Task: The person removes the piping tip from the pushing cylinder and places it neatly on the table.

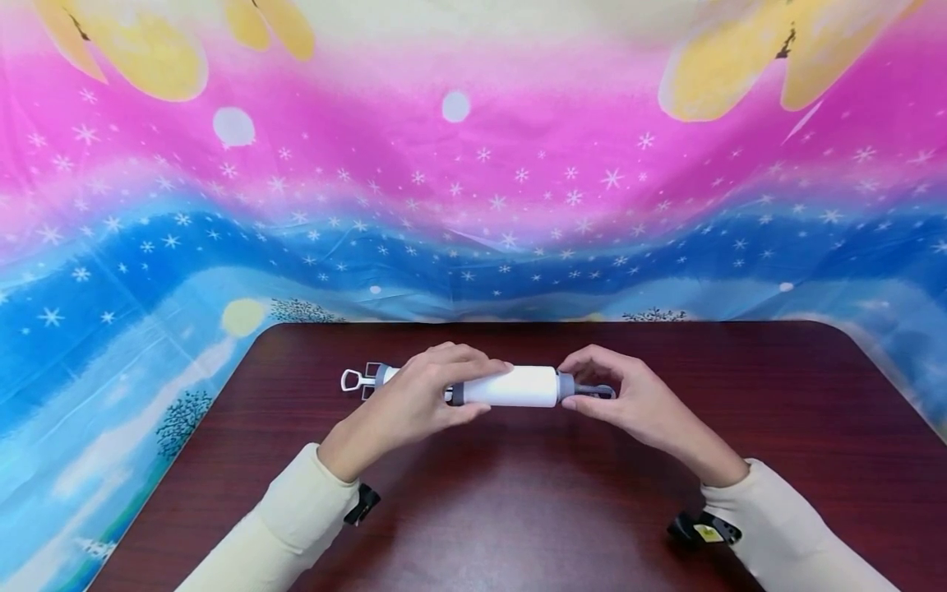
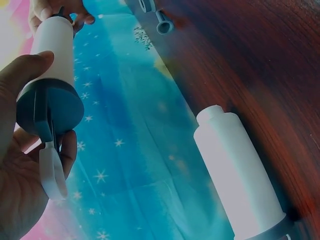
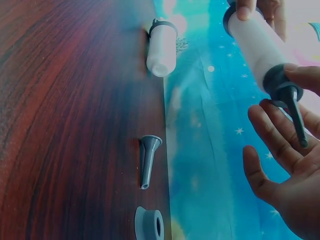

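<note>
A white tube point(image 1: 521, 386) with dark grey ends is held level between both hands. My left hand point(image 1: 425, 386) grips it near its left end, thumb along the barrel. In the left wrist view a dark end cap point(image 2: 70, 110) and a white loop handle point(image 2: 51, 172) show beside that palm. My right hand point(image 1: 632, 386) pinches the grey collar point(image 1: 565, 385) at the other end. A thin dark grey nozzle point(image 3: 296, 120) sticks out of this collar above the right palm, as the right wrist view shows.
A second white tube point(image 2: 240, 170) with a short neck lies on the dark wooden table point(image 1: 503, 510), mostly hidden behind the left hand in the head view. A loose grey nozzle point(image 3: 149, 160) and a grey ring point(image 3: 150, 224) lie nearby. A patterned cloth point(image 1: 473, 181) hangs behind.
</note>
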`<state>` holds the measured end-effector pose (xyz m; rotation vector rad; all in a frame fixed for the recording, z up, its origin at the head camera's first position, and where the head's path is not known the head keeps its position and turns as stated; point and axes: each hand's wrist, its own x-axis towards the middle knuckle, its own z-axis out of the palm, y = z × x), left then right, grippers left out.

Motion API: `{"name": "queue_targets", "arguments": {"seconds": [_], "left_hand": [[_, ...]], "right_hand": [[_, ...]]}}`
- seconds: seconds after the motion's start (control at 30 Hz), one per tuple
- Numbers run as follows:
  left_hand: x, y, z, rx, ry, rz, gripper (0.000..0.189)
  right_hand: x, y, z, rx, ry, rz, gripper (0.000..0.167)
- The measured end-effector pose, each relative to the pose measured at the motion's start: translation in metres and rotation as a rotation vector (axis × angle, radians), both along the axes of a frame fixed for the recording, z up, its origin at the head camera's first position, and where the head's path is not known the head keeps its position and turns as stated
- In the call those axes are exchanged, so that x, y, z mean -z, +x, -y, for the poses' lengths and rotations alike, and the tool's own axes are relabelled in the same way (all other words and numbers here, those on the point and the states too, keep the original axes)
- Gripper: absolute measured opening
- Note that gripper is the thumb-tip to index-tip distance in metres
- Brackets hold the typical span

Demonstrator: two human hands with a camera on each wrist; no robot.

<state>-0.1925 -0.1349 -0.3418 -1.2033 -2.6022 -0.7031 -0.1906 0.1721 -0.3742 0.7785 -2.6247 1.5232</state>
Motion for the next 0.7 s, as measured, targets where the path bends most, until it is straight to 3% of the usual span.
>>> {"name": "queue_targets", "arguments": {"seconds": [0.33, 0.7], "left_hand": [[0.0005, 0.0007, 0.0007, -0.013, -0.007, 0.001, 0.050], [0.0033, 0.0005, 0.0023, -0.027, -0.017, 0.005, 0.050]], "right_hand": [[0.0007, 0.0013, 0.0009, -0.002, 0.047, 0.032, 0.034], [0.0053, -0.0017, 0.0019, 0.012, 0.008, 0.017, 0.029]]}}
